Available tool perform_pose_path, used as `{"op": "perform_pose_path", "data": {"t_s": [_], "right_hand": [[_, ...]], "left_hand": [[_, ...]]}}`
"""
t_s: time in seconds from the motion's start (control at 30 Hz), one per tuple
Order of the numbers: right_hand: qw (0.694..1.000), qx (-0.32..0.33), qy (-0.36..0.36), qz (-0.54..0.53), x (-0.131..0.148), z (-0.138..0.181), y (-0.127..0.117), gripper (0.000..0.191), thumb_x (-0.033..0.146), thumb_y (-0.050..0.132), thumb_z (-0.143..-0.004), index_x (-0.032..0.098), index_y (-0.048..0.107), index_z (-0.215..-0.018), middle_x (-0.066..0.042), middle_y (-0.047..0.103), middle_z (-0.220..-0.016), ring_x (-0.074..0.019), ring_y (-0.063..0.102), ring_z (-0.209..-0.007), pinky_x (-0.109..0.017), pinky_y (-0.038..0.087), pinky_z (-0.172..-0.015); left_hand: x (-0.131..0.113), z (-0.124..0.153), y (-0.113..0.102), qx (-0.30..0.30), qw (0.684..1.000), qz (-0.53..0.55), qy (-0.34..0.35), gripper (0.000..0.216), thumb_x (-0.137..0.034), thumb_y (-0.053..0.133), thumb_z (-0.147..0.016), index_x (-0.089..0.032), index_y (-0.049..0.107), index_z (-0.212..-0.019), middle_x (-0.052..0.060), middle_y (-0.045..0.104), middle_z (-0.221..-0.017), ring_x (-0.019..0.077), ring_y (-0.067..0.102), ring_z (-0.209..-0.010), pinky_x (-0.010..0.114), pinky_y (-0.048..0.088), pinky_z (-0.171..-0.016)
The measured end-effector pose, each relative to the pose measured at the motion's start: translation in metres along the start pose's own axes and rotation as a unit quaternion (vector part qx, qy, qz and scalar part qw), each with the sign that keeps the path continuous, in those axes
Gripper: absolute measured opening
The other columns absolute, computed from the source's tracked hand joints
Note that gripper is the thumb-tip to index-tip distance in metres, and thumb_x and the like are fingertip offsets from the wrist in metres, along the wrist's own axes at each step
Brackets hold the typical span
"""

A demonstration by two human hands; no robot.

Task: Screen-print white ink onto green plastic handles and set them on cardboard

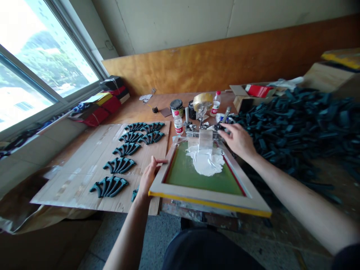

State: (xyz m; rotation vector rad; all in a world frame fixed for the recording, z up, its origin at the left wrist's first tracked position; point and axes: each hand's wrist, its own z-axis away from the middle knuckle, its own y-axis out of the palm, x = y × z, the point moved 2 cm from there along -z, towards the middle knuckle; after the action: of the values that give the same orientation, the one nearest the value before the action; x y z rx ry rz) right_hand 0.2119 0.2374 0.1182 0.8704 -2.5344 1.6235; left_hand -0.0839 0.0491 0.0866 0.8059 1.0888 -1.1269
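Note:
A screen-printing frame (212,202) with green mesh lies in front of me, a blob of white paste (208,165) on it. A flat squeegee blade (206,140) stands in the paste. My left hand (149,174) is at the frame's left edge, one finger against it; its other fingers are mostly hidden, and it appears closed on the edge. My right hand (239,140) reaches over the frame's far right corner, fingers apart beside the metal clamp (194,129). Whether they touch the clamp is unclear. Dark green curved pieces (111,186) lie in fanned groups on cardboard (81,180) at left.
A big heap of dark green pieces (292,127) fills the right side. Behind the frame stand red-labelled bottles (178,123), a dark can (176,107) and a tape roll (203,100). Red boxes (107,108) sit by the window at left.

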Motion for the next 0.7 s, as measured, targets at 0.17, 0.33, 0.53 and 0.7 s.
{"op": "perform_pose_path", "data": {"t_s": [0.17, 0.33, 0.53, 0.7], "right_hand": [[0.995, 0.069, 0.066, -0.018, -0.042, 0.053, 0.02, 0.04, 0.05, 0.042, -0.092, 0.017, 0.064, -0.093, -0.007, 0.062, -0.084, -0.021, 0.058, -0.075, -0.032, 0.045, -0.069], [0.972, 0.231, -0.015, 0.049, -0.011, 0.128, 0.074, 0.025, 0.042, 0.063, -0.084, 0.018, 0.061, -0.077, -0.008, 0.063, -0.09, -0.0237, 0.059, -0.09, -0.031, 0.044, -0.073], [0.981, 0.181, 0.045, 0.049, 0.055, 0.151, 0.066, 0.022, 0.03, 0.043, -0.097, 0.016, 0.057, -0.087, -0.009, 0.064, -0.082, -0.0219, 0.06, -0.08, -0.032, 0.043, -0.071], [0.96, 0.177, -0.198, -0.087, 0.09, 0.163, 0.052, 0.006, 0.016, 0.053, -0.09, 0.02, 0.057, -0.087, -0.003, 0.062, -0.089, -0.0187, 0.057, -0.089, -0.03, 0.044, -0.082]], "left_hand": [[-0.079, -0.029, 0.025, -0.052, 0.974, 0.112, 0.189, 0.053, -0.062, 0.042, -0.087, -0.017, 0.065, -0.103, 0.005, 0.071, -0.087, 0.0172, 0.067, -0.078, 0.026, 0.051, -0.066], [-0.113, -0.053, 0.047, -0.065, 0.954, 0.155, 0.247, 0.052, -0.062, 0.041, -0.088, -0.018, 0.06, -0.108, 0.005, 0.071, -0.082, 0.0168, 0.068, -0.082, 0.028, 0.051, -0.071], [0.023, 0.002, 0.092, 0.08, 0.986, 0.103, -0.102, 0.061, -0.067, 0.057, -0.076, -0.013, 0.064, -0.105, 0.016, 0.072, -0.097, 0.0246, 0.07, -0.083, 0.03, 0.053, -0.062], [0.11, 0.046, 0.096, -0.006, 0.955, 0.229, -0.188, 0.055, -0.062, 0.06, -0.078, -0.014, 0.063, -0.104, 0.016, 0.071, -0.106, 0.025, 0.069, -0.091, 0.03, 0.055, -0.064]]}}
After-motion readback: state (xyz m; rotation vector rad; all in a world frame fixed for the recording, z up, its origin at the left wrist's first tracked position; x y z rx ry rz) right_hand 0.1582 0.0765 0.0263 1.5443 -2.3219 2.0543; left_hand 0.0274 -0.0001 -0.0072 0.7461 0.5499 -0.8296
